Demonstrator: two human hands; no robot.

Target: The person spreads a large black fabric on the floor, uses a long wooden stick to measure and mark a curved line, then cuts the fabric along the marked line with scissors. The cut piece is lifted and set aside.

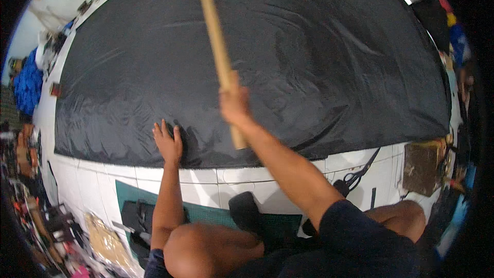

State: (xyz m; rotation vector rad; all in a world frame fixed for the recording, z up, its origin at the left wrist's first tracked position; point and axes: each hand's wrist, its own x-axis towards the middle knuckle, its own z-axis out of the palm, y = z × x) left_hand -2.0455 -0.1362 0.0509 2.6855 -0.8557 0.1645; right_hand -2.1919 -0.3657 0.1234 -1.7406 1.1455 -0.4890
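Pale wood is forming the long, slender bar [213, 31] that is slanting across the middle of the broad, faintly shiny black fabric sheet [319, 62]; with twelve o'clock pointing away from the person, its long axis is running from between eleven and twelve down to between five and six, the far end passing out at the upper edge of the view, the blunt near end lying just inside the sheet's near border. The person's right hand [235, 104] is grasping the bar close to that near end, fingers wrapping round it; from this grip most of the length is stretching toward eleven to twelve, only a short butt jutting the other way; whether the wood is touching the fabric or hanging just above it, I cannot tell. The left hand [169, 144] is the farther one, lying apart from the bar at eight o'clock from the right; it is holding nothing, fingers spreading toward eleven to twelve, palm facing down to the black sheet near its border. Beyond that border, white floor tiles [200, 176] are showing toward six; a green cutting mat [134, 191] is lying around seven, partly under dark items; black scissors [368, 165] are resting at four, blades pointing toward one; a bright blue cloth heap [28, 82] is sitting at nine.
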